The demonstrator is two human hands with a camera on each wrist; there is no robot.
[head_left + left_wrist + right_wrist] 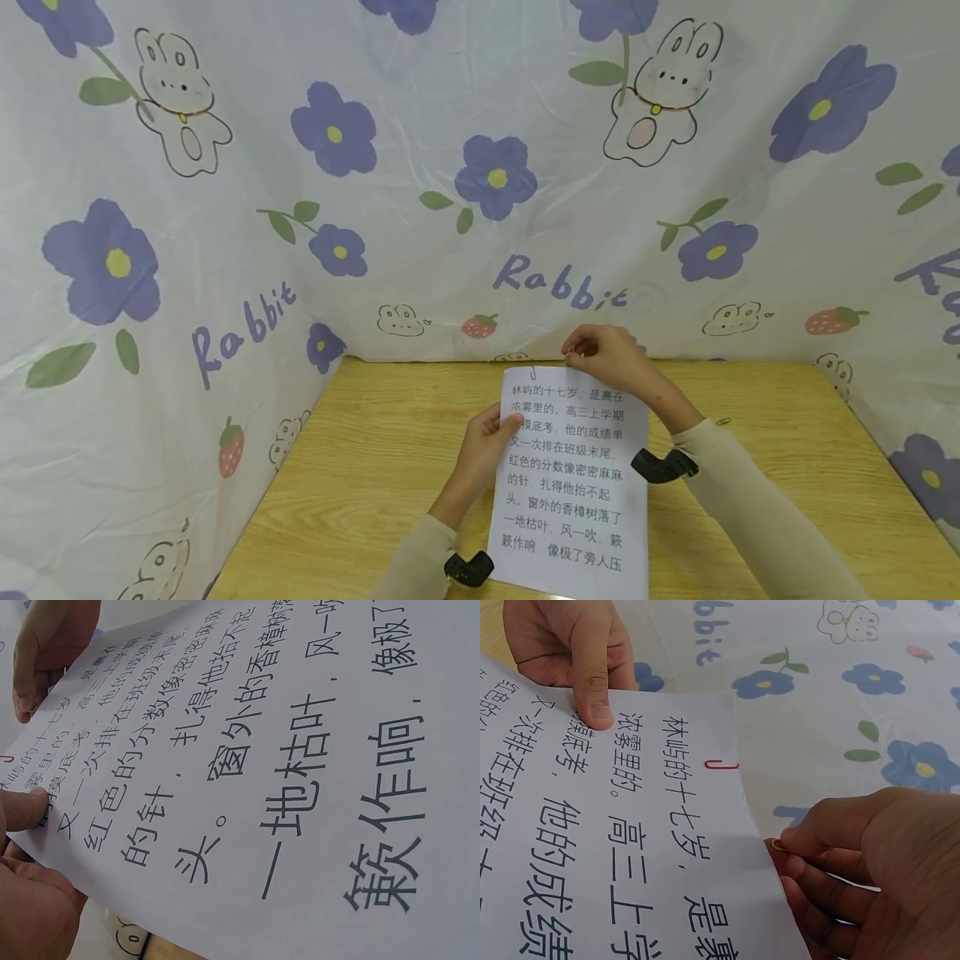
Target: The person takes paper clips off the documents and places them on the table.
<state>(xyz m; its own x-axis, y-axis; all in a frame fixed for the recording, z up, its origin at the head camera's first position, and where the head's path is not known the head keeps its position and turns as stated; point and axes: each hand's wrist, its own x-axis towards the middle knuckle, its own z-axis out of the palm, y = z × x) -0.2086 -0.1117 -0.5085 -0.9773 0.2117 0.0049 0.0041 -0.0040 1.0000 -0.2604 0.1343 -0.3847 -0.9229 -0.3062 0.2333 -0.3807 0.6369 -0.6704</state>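
Paper is up off the surface, tilted, print side up. Left hand pinches its left edge, thumb on the print. Right hand is at the top edge, thumb and finger closed on a yellow clip, only a small loop showing. Red clip sits on the same edge, to the left. Green clip lies loose on the surface, right of the paper, near the right forearm.

Risks, my read:
- Drop: the yellow clip is small and held by little. A slip in the pinch and it falls behind the paper.
- Buckle: only the left edge is gripped for sure, so the top right corner looks poorly backed. Pushing there could bend or crease it.
- Bad bite: if the wire loops aren't spread, the clip could skate along the edge or catch it crooked.
- Misalignment: can't tell one sheet or several. If several, a loose left grip lets them shear.
- Snag: a low sweep of the right sleeve could shove the green clip.

Can't tell if the yellow clip touches the paper.
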